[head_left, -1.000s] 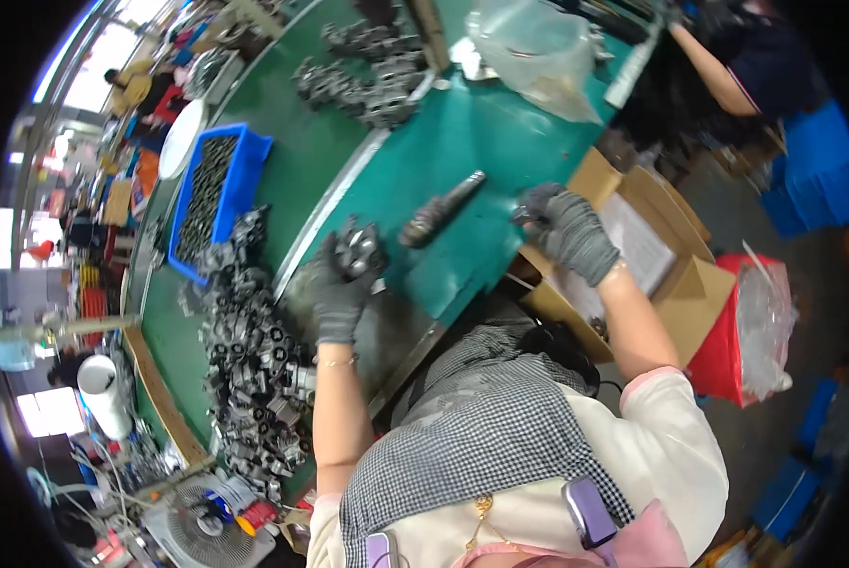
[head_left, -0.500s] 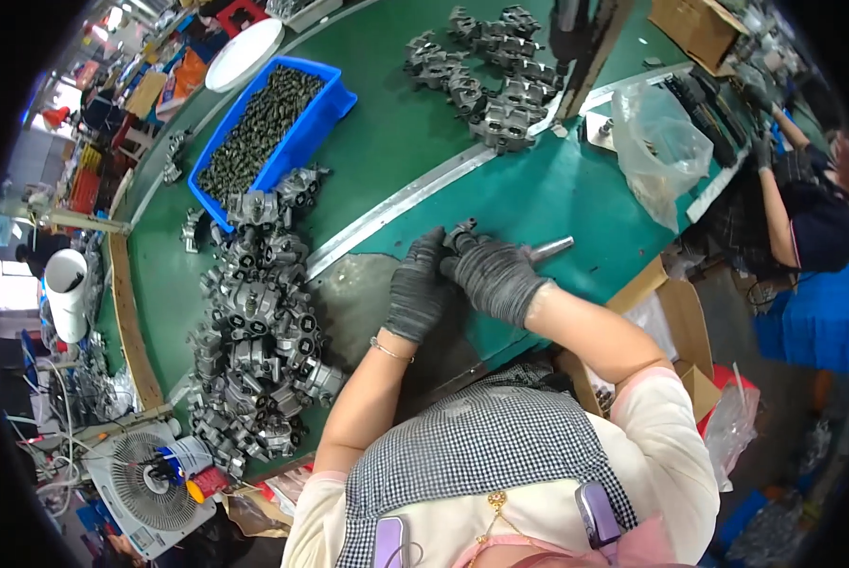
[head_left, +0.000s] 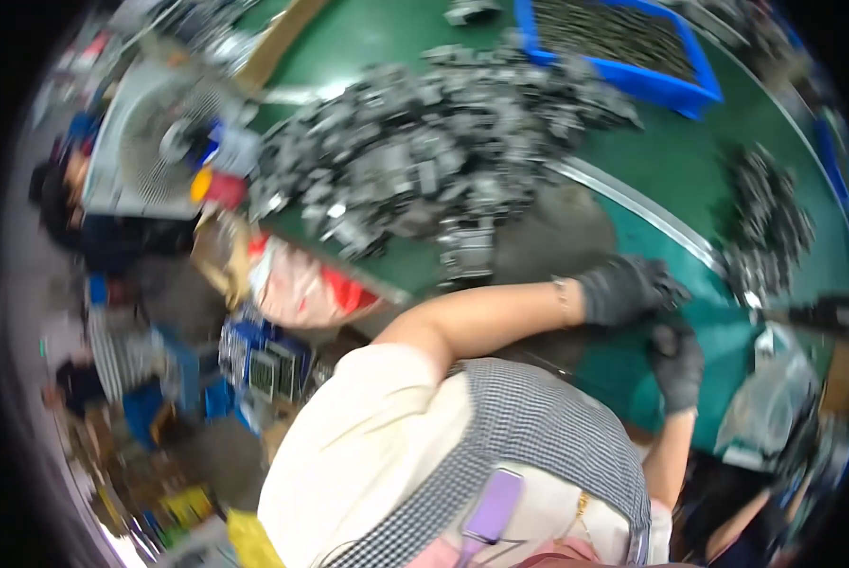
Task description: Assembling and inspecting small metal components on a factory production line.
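My left hand (head_left: 623, 292), in a dark grey glove, is over the green table (head_left: 614, 379), its fingers bent round a dark piece at the fingertips that blur keeps me from naming. Just below and to its right is my right hand (head_left: 676, 367), gloved alike, a small gap between the two. Its fingers look curled, but motion smears them, and whether they hold anything does not show. Left of my hands, a large heap of grey metal castings (head_left: 396, 151) spreads over the table. A smaller group of castings (head_left: 765, 222) lies at the far right.
A blue bin (head_left: 623, 74) of small dark parts stands behind the heap. A pale metal strip (head_left: 642, 210) crosses the table. A clear plastic bag (head_left: 770, 398) lies at the right. At the left are a fan (head_left: 159, 142) and a red-and-white bag (head_left: 301, 284). Another person's arm (head_left: 742, 521) shows lower right.
The whole view has swung left, so table, heap and bin appear further right or higher. My hands, close together before, are now slightly apart. The pale metal tube beside my right hand no longer shows.
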